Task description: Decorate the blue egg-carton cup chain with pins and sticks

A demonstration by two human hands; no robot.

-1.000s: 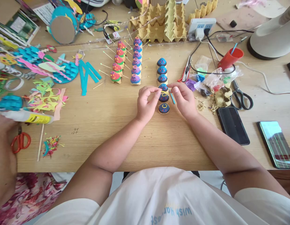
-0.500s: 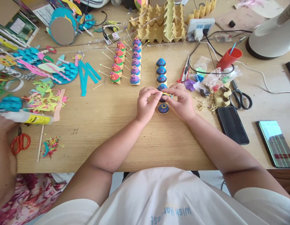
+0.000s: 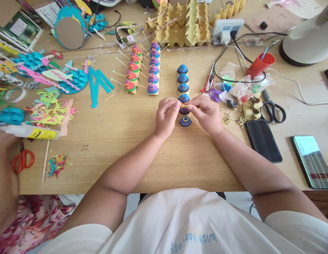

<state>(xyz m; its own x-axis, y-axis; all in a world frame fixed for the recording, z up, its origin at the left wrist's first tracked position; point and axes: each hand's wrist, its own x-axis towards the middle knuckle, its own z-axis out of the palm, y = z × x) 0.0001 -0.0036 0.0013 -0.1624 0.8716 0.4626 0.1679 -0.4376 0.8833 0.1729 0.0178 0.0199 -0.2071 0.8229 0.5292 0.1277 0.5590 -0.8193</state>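
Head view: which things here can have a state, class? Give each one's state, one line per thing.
Left hand: pinching
Right hand: pinching
Yellow strip: pinched between both hands
Near dome: bears a yellow ring
Left phone: screen dark
Right phone: screen lit
Socket: two plugs in
Cup: holds a blue stick
Glue bottle: on its side
Black scissors: lying unheld

Where Things Sit on the Table (image 3: 158, 169)

The left hand (image 3: 166, 114) and right hand (image 3: 206, 114) meet over the near part of a row of domed figures (image 3: 183, 88), a thin strand (image 3: 183, 105) between their fingertips. Two pin-stuck rows (image 3: 154, 70) stand left of it; egg trays (image 3: 191, 31) lie behind. Farther left are paper strips (image 3: 94, 88), then a glue bottle (image 3: 42, 132), with a scrap pile (image 3: 58, 165) nearer the front edge. To the right lie a utility knife (image 3: 210, 78), black-handled scissors (image 3: 272, 110) and two phones (image 3: 262, 141), the cup (image 3: 261, 65) behind them, a stick (image 3: 264, 53) in it.
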